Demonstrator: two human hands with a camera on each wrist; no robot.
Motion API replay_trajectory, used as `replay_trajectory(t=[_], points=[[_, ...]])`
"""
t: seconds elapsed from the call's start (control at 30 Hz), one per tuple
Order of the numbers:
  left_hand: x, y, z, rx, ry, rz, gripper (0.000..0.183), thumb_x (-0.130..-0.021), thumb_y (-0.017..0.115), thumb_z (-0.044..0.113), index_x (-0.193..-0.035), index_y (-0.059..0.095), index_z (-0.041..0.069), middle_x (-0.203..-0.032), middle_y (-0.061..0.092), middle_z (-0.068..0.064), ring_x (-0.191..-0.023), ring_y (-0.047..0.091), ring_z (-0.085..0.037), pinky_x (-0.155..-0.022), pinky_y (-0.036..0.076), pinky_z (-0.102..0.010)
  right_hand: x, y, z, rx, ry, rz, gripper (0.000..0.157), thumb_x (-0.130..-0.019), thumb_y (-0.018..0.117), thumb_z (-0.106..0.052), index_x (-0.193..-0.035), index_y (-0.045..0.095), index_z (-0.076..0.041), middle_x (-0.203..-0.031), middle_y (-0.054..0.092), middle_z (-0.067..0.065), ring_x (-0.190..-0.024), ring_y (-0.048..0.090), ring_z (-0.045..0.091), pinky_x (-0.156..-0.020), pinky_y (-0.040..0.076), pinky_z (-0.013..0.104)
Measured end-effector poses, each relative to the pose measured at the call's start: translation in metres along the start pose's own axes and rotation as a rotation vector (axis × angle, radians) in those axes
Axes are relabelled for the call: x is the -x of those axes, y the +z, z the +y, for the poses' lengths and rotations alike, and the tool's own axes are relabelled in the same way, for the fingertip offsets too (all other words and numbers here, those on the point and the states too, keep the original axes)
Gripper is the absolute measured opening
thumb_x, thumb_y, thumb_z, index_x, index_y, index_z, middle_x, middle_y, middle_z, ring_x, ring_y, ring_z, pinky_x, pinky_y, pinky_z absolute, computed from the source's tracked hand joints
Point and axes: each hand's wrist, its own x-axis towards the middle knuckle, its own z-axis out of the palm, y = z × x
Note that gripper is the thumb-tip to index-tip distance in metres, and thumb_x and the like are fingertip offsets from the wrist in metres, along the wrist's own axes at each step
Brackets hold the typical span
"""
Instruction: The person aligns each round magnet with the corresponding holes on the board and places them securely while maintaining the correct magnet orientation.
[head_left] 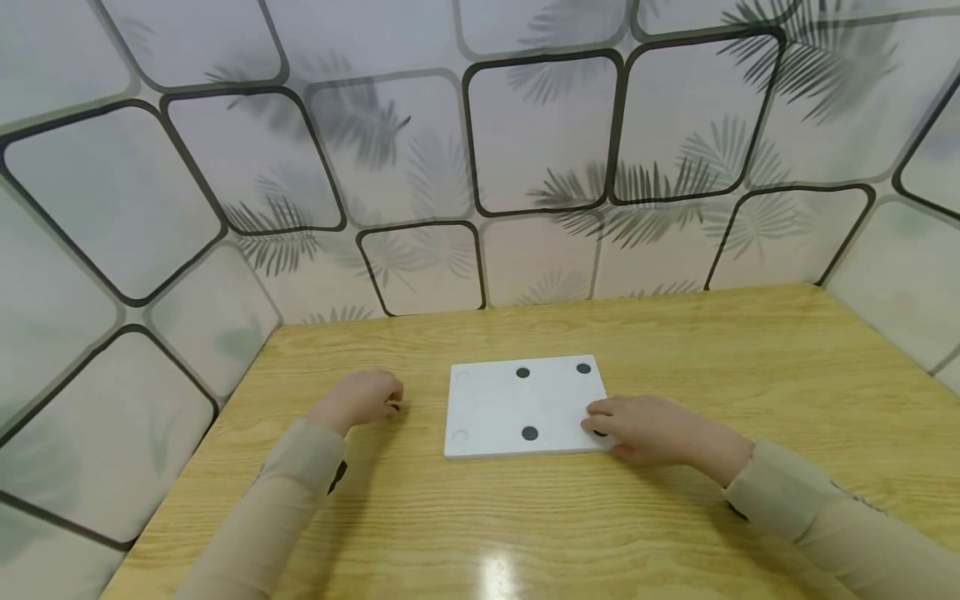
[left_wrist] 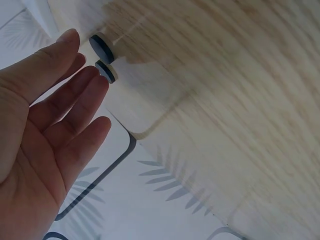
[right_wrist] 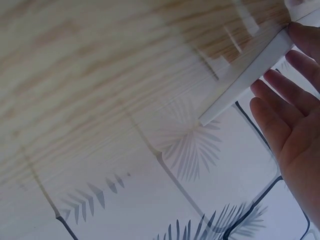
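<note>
A white rectangular board [head_left: 491, 408] lies on the table, bearing several black discs, among them one near the front middle [head_left: 530, 433]. Two pale round marks show at its left end. My right hand [head_left: 648, 429] rests at the board's front right corner, fingers over a partly hidden disc and thumb by the edge; the board's white edge [right_wrist: 245, 75] shows there in the right wrist view. Left of the board, apart from it, my left hand [head_left: 362, 397] pinches a black disc [left_wrist: 105, 71] at its fingertips. A second dark round shape [left_wrist: 102, 48] beside it may be its reflection; I cannot tell.
The wood-grain table [head_left: 697, 350] is glossy and reflects light near the front. Pale walls [head_left: 547, 133] with a rounded-grid and leaf pattern stand at its back and sides.
</note>
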Motion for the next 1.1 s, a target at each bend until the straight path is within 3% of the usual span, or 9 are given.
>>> replay_trajectory(t=[0.67, 1.1], points=[[-0.004, 0.008, 0.000, -0.019, 0.015, -0.022, 0.016, -0.081, 0.063, 0.008, -0.071, 0.051, 0.010, -0.069, 0.045, 0.002, -0.062, 0.039, -0.014, -0.056, 0.036, -0.028, 0.001, 0.001, 0.000, 0.003, 0.001, 0.005, 0.036, -0.074, 0.070, -0.014, -0.107, 0.057, -0.008, -0.109, 0.056, 0.011, -0.097, 0.055, 0.024, -0.076, 0.048, 0.036], [-0.009, 0.012, -0.001, -0.016, 0.009, -0.020, 0.021, -0.071, 0.064, 0.003, -0.069, 0.044, 0.010, -0.066, 0.041, 0.000, -0.060, 0.035, -0.014, -0.054, 0.030, -0.026, 0.001, -0.001, -0.001, -0.020, 0.023, -0.014, 0.036, -0.074, 0.069, -0.012, -0.108, 0.057, -0.008, -0.111, 0.055, 0.011, -0.097, 0.054, 0.024, -0.075, 0.049, 0.037]])
